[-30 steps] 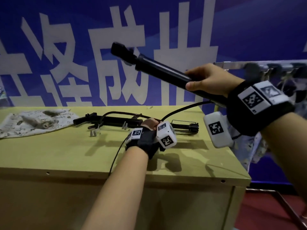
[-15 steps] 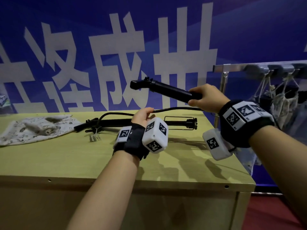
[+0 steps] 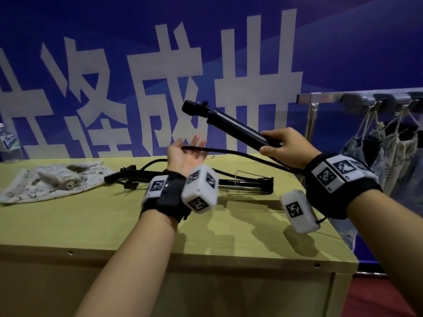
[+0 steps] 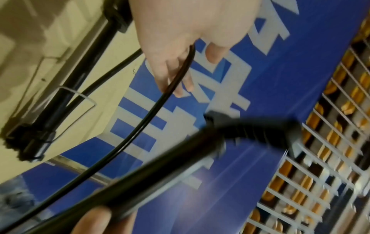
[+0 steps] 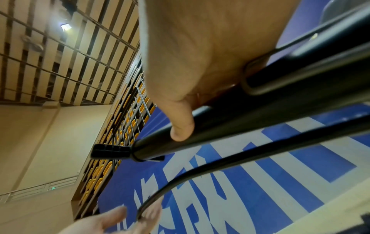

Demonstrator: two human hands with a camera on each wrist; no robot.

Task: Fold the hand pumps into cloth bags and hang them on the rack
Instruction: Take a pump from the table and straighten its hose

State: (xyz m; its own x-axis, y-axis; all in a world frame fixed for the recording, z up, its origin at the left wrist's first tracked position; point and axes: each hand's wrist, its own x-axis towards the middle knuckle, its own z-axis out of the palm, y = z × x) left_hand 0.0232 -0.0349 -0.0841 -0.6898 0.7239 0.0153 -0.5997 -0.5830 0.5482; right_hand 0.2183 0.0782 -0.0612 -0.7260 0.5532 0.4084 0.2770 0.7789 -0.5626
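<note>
Front of table: bare wood, room for a hand.
Back of table: second pump and cloth bag lie there.
Right: rack with hanging bags.

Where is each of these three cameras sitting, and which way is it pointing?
Head: worn on the head, looking forward and down at the table, second pump, cloth bag and rack; both forearms show.
Left wrist: looks along the left hand, the hose lying across its open fingers.
Right wrist: looks along the right hand gripping the hand pump.
Shared: all three show the pump, its hose and the blue banner.
</note>
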